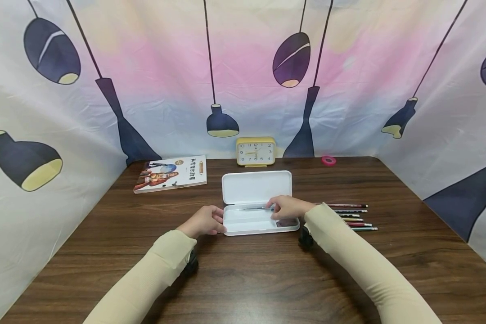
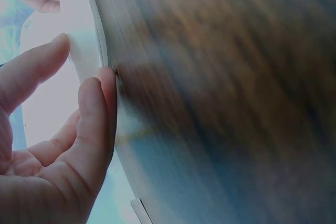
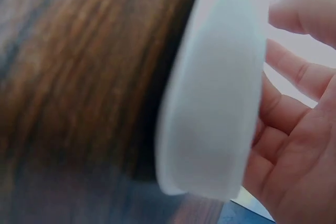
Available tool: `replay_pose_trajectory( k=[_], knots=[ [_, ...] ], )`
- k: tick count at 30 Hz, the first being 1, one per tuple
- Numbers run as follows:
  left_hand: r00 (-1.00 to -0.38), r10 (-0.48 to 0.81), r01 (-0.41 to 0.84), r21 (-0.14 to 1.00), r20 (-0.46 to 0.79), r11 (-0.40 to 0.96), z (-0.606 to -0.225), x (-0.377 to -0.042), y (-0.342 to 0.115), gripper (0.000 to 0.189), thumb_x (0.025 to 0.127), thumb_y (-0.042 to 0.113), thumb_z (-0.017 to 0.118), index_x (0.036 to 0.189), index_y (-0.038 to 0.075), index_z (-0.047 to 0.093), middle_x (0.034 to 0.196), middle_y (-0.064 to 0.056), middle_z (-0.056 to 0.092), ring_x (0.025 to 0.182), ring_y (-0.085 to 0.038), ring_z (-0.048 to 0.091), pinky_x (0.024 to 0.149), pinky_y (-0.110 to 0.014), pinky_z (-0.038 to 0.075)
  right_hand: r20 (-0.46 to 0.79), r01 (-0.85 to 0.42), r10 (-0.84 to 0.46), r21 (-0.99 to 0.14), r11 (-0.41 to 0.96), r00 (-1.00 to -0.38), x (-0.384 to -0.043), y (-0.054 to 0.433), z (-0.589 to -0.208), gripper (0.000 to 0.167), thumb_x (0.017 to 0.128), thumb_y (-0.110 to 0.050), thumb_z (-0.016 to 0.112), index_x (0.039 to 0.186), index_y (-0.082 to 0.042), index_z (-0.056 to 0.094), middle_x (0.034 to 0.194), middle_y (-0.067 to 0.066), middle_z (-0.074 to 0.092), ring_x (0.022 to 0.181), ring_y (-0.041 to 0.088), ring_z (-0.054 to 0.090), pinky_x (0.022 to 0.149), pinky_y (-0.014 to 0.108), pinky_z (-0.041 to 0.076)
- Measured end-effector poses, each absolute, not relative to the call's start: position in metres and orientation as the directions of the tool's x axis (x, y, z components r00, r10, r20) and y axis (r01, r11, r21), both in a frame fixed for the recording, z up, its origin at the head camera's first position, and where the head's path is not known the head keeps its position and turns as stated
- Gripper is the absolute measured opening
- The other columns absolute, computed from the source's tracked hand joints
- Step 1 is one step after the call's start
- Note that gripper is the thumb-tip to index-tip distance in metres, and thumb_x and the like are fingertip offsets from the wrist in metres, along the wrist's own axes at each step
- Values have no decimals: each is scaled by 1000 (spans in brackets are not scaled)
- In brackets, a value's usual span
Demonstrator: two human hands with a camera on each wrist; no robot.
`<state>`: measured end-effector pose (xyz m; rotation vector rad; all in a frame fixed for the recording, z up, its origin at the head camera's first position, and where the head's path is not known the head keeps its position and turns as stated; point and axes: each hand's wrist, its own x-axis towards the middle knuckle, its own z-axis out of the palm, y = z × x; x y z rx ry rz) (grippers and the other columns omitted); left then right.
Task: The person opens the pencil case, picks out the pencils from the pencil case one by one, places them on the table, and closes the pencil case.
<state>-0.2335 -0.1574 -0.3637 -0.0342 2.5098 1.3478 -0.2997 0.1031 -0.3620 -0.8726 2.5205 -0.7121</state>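
Observation:
A white pencil case [image 1: 249, 220] lies on the table with its lid [image 1: 257, 187] raised. My left hand [image 1: 204, 221] holds the left end of the case, its fingers bent at the wall near the front corner. In the left wrist view, fingertips [image 2: 92, 85] meet the case's lower edge. Over the right half of the case, my right hand [image 1: 285, 208] pinches the right end of a slim pen [image 1: 252, 208] beside the hinge. The case's wall [image 3: 212, 103] hides those fingertips and the pen in the right wrist view. A dark item [image 1: 286, 222] sits in the right-hand compartment.
Several pencils [image 1: 358, 224] lie side by side right of the case, partly behind my right sleeve. A yellow clock [image 1: 255, 151] stands behind the lid. At the back left is a book [image 1: 172, 173], and at the back right a pink ring-shaped roll [image 1: 328, 160].

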Motion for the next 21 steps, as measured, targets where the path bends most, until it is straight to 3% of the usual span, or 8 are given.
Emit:
replay_pose_trajectory(
  k=[10, 16, 21],
  knots=[
    [-953, 132, -154, 814, -271, 560, -362, -234, -159, 46, 68, -2, 69, 110, -5, 51, 89, -12, 56, 75, -20, 55, 65, -31, 50, -177, -468, -692, -618, 632, -700, -299, 102, -359, 36, 76, -4, 59, 112, -4, 54, 75, 0, 55, 67, 11, 48, 62, 24, 40],
    [-949, 170, -126, 816, -265, 564, -361, -234, -160, 47, 68, 0, 71, 108, -7, 50, 87, -14, 56, 74, -20, 56, 63, -30, 50, -131, -469, -723, -680, 563, -678, -299, 102, -360, 35, 77, 1, 59, 111, 2, 52, 72, 0, 56, 63, 9, 48, 58, 22, 40],
    [-953, 130, -156, 808, -275, 568, -363, -234, -159, 45, 69, -2, 70, 109, -5, 51, 88, -12, 56, 75, -19, 55, 65, -31, 49, -89, -479, -719, -689, 544, -689, -299, 103, -362, 35, 76, 1, 61, 110, 1, 53, 72, 0, 56, 63, 9, 49, 58, 23, 42]
  ],
)
